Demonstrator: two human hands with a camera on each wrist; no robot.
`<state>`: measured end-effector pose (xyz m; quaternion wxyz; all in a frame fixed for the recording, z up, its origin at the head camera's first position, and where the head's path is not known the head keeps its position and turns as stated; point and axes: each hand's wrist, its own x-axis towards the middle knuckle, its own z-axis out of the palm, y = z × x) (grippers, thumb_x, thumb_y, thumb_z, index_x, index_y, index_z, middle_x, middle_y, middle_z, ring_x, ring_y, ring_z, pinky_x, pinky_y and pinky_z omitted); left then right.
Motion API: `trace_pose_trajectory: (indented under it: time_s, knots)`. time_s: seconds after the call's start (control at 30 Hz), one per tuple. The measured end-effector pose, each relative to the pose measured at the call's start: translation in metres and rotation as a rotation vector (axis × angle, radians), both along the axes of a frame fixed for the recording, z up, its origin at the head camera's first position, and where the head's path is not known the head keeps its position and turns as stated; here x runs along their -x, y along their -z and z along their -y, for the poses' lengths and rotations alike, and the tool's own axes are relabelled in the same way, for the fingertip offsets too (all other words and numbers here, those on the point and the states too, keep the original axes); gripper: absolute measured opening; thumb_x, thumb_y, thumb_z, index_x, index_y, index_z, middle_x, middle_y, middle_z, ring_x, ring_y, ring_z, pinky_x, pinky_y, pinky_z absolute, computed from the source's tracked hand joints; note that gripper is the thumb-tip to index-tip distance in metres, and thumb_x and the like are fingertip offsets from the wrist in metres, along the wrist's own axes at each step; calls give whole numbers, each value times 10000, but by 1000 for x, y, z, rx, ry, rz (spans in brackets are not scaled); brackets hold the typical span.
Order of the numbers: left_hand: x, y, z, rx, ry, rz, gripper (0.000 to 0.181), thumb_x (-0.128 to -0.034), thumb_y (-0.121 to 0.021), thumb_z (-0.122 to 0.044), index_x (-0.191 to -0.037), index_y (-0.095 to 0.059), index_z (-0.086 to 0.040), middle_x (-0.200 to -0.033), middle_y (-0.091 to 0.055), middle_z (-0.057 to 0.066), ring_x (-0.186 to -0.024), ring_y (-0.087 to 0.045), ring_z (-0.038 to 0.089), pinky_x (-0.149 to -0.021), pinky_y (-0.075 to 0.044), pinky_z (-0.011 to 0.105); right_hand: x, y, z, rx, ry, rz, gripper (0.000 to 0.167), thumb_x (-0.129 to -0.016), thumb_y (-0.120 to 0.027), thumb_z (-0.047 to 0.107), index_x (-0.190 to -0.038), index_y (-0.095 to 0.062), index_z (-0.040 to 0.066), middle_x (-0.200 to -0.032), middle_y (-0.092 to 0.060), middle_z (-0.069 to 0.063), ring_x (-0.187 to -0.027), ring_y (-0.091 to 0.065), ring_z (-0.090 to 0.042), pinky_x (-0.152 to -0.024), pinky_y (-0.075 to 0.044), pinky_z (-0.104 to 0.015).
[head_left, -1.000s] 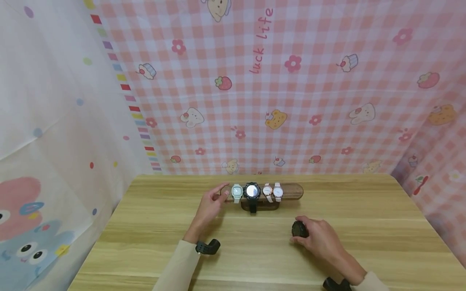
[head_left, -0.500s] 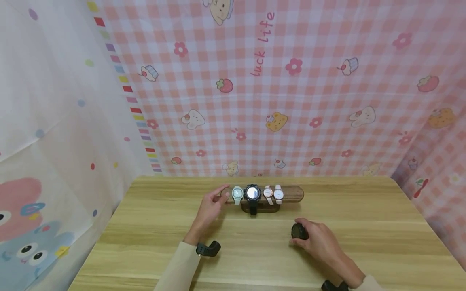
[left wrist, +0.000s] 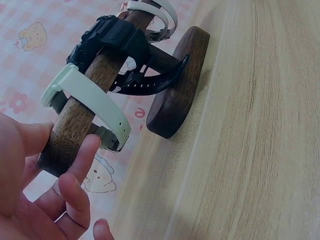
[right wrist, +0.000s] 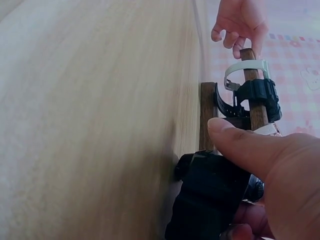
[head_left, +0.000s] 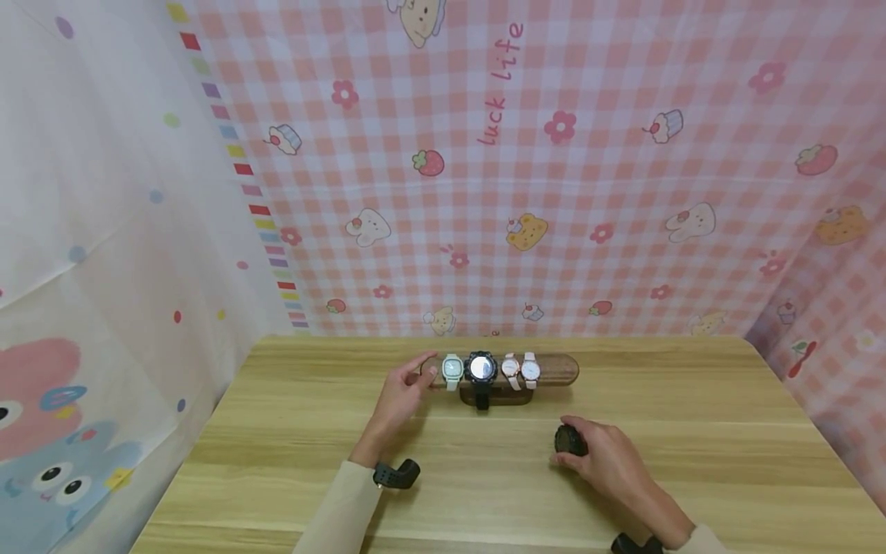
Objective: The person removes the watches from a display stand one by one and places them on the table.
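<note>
My left hand (head_left: 400, 394) grips the left end of the dark wooden watch stand (head_left: 562, 370), with thumb and fingers on either side of the bar in the left wrist view. Strapped around the bar are a pale green watch (left wrist: 95, 95), a chunky black watch (head_left: 481, 368) and two slim watches with light straps, one white-faced (head_left: 531, 372) and one rose-gold (head_left: 511, 368). Right of the stand and nearer to me, my right hand (head_left: 614, 460) holds another black watch (head_left: 570, 441) between thumb and fingers. Its strap (right wrist: 205, 195) is partly hidden by the hand in the right wrist view.
The wooden table (head_left: 477, 477) extends on both sides of the stand. A pink checked cloth (head_left: 484, 192) hangs behind it, and a white printed cloth (head_left: 138, 254) hangs at the left. Both wrists wear black camera bands, the left band (head_left: 397, 474) lying near the tabletop.
The head view has shifted very slightly. Both hands keep their places, the left on the stand's end and the right holding the black watch.
</note>
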<state>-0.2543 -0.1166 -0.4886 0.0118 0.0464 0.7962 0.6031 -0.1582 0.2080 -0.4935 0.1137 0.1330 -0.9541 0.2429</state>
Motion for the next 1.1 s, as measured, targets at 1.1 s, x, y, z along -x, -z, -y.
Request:
trace_pose_trajectory:
  time_s: [1.1]
  knots:
    - [0, 2, 1, -2, 8, -5, 392, -1000, -600, -242, -1385, -591, -173, -904, -728, 221, -732, -624, 450, -455, -363, 223, 51, -53, -13, 307, -55, 8, 510, -921, -723, 251, -1341, -565, 9, -994, -654, -120, -691, -583, -109, -535, -472, -251]
